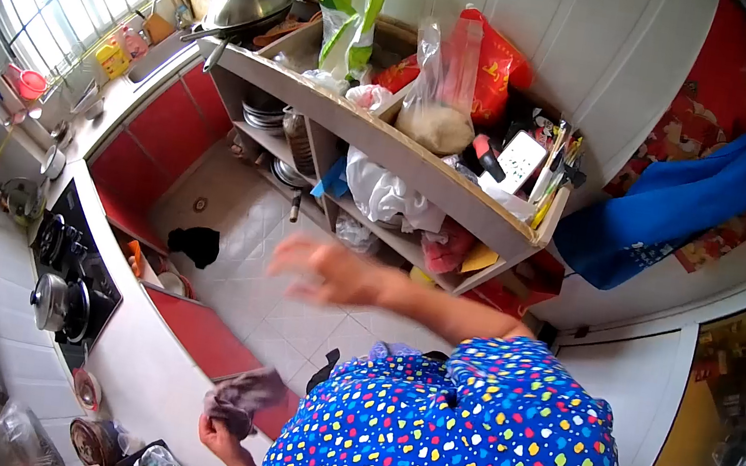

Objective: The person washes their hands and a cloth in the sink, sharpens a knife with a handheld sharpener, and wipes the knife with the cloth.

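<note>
My left hand (220, 440), at the lower left beside the white counter, is closed on a grey-brown cloth (245, 398) that bunches up above the fingers. The cloth is close to the counter's front edge, over a red cabinet door (202, 333). My right hand (320, 269) is stretched out in mid-air over the tiled floor, near the middle of the view. Its fingers look apart and slightly curled, a little blurred by motion, with nothing visible in them. Blue sleeve fabric with coloured dots covers the upper part of that arm.
A shelf unit (333, 113) with bags, plates and a lidded wok (251, 4) stands ahead. The stove (79, 287) with a pot (50, 302) is at left. A black cloth (194, 246) lies on the floor. At right are a blue cloth (682, 205) and a door (624, 383).
</note>
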`<state>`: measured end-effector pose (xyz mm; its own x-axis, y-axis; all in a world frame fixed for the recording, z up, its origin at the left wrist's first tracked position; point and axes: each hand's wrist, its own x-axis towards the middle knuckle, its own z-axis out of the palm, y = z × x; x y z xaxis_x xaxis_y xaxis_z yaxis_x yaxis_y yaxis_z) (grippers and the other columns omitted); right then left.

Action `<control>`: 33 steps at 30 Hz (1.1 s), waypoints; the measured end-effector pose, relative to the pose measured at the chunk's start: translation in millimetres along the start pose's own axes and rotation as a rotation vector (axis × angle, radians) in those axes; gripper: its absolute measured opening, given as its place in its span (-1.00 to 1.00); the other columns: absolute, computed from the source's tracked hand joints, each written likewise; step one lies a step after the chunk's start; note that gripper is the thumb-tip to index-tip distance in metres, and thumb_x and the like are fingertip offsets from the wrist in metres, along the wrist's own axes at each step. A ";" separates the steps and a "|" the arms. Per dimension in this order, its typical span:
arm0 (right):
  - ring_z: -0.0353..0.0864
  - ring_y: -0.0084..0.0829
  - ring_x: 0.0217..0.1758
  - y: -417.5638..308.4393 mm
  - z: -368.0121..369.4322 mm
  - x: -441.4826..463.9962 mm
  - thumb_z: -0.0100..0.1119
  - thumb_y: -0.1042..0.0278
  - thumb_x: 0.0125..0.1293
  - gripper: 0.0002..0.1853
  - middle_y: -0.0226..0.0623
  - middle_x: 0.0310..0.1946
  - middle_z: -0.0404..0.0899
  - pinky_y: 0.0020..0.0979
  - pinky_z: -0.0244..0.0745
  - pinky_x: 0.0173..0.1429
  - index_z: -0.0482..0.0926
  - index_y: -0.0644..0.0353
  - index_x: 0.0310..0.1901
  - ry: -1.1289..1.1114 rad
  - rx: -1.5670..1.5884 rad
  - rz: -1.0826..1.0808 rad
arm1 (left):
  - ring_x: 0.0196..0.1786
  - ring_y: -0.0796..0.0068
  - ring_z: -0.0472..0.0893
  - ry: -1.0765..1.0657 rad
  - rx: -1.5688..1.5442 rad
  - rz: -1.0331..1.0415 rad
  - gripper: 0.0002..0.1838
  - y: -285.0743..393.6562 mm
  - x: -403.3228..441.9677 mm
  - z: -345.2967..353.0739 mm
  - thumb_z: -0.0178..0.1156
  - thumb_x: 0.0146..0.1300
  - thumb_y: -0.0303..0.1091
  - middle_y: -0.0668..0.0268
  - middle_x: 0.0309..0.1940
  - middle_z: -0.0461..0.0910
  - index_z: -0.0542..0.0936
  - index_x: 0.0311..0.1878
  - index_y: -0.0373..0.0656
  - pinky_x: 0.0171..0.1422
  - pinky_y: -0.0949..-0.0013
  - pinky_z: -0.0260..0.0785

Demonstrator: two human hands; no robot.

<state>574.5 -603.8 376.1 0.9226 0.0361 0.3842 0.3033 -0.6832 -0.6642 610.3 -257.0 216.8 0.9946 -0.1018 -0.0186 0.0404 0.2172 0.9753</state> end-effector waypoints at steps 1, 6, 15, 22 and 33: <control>0.40 -0.20 0.04 4.1 -41.1 -3.5 0.25 0.37 -0.03 -0.65 -0.17 -0.11 0.44 -0.28 0.31 0.13 0.50 0.12 -0.13 0.178 -0.153 0.045 | -0.35 0.53 0.53 0.044 0.005 -0.047 -0.83 -3.6 1.3 -15.2 -0.02 0.30 -0.36 0.29 -0.37 0.53 0.46 -0.28 -0.29 -0.28 0.47 0.43; 0.40 -0.15 -0.01 50.8 -190.3 -60.8 0.28 0.17 -0.04 -0.51 -0.12 -0.06 0.36 -0.23 0.32 0.11 0.47 0.05 -0.02 0.468 -1.126 0.572 | -0.36 0.60 0.48 0.206 0.091 -0.108 -0.77 -0.9 -5.9 -38.5 0.00 0.30 -0.27 0.33 -0.39 0.51 0.47 -0.30 -0.28 -0.28 0.50 0.36; 0.56 -0.13 -0.19 125.0 -232.4 -74.0 0.00 0.24 0.00 -0.71 -0.15 -0.30 0.58 -0.13 0.44 -0.18 0.52 0.00 -0.19 0.162 -1.119 1.068 | -0.38 0.51 0.54 0.112 0.101 -0.048 -0.81 -13.7 26.5 -21.1 0.01 0.28 -0.33 0.28 -0.42 0.52 0.37 -0.40 -0.23 -0.33 0.42 0.45; 0.57 -0.17 -0.28 52.1 -284.6 -50.2 0.04 0.15 0.01 -0.73 -0.18 -0.37 0.59 -0.28 0.44 -0.18 0.61 0.08 -0.32 0.298 -0.986 1.006 | -0.53 0.71 0.29 0.078 0.224 0.012 -0.73 -5.6 22.1 1.1 0.06 0.26 -0.35 0.46 -0.59 0.34 0.34 -0.54 -0.20 -0.50 0.57 0.20; 0.53 -0.14 -0.09 60.4 -238.0 47.3 0.07 0.16 0.16 -0.63 -0.11 -0.13 0.54 -0.27 0.41 -0.04 0.48 0.13 -0.02 0.425 -0.748 0.498 | -0.56 0.73 0.24 0.116 0.150 0.052 -0.71 -6.5 17.9 30.6 0.04 0.27 -0.36 0.50 -0.62 0.31 0.32 -0.57 -0.18 -0.53 0.62 0.10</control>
<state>579.7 -817.0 506.8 0.6975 -0.5440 0.4665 -0.4584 -0.8390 -0.2930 625.0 -290.0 216.8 0.9997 0.0205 0.0162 -0.0176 0.0709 0.9973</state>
